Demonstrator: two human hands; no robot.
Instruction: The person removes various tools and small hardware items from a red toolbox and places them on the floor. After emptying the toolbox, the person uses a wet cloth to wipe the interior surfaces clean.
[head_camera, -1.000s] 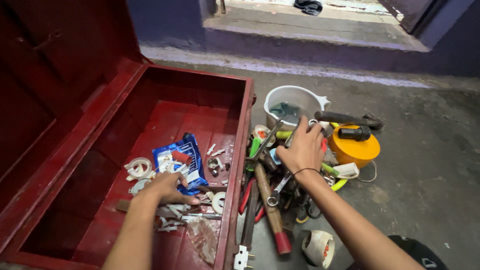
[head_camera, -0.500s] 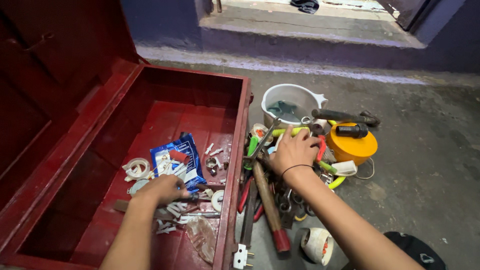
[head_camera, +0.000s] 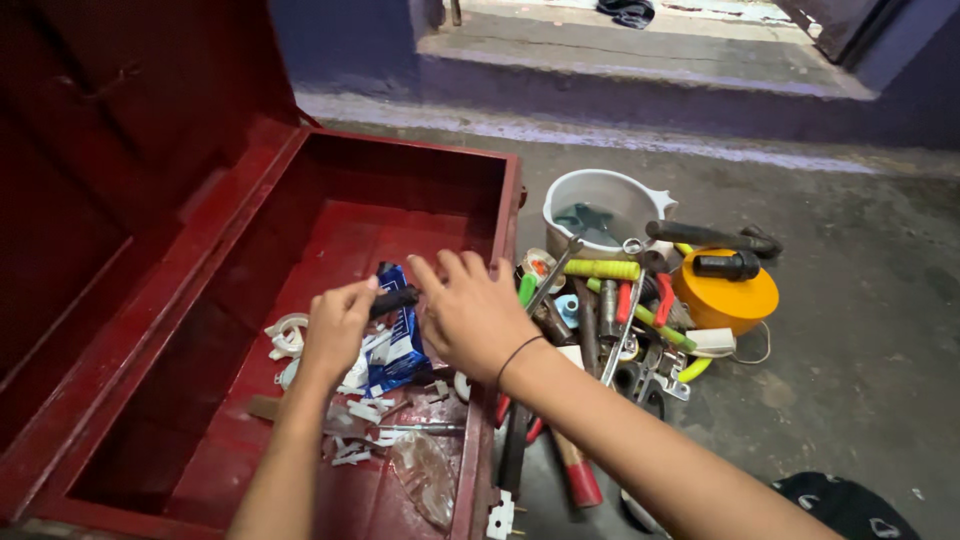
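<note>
The red metal box (head_camera: 300, 180) stands open on the floor (head_camera: 850, 320), its lid leaning back at 9 o'clock, so both hands can reach in from above. On its bottom lie a blue packet (head_camera: 405, 345), rolls of white tape (head_camera: 285, 335), small white clips (head_camera: 350, 440) and a clear plastic bag (head_camera: 425, 480).

At 3 o'clock of the box a pile of tools (head_camera: 610, 320) lies on the floor, close enough for one arm to reach; the white bowl (head_camera: 605, 205) at its far side seems to hold only a little dark water.

The left hand (head_camera: 335, 330) pinches a small dark tool (head_camera: 395, 298) over the packet, fingers clamped on it. The right hand (head_camera: 470, 315) hovers beside it over the box wall, fingers spread apart, holding nothing.
</note>
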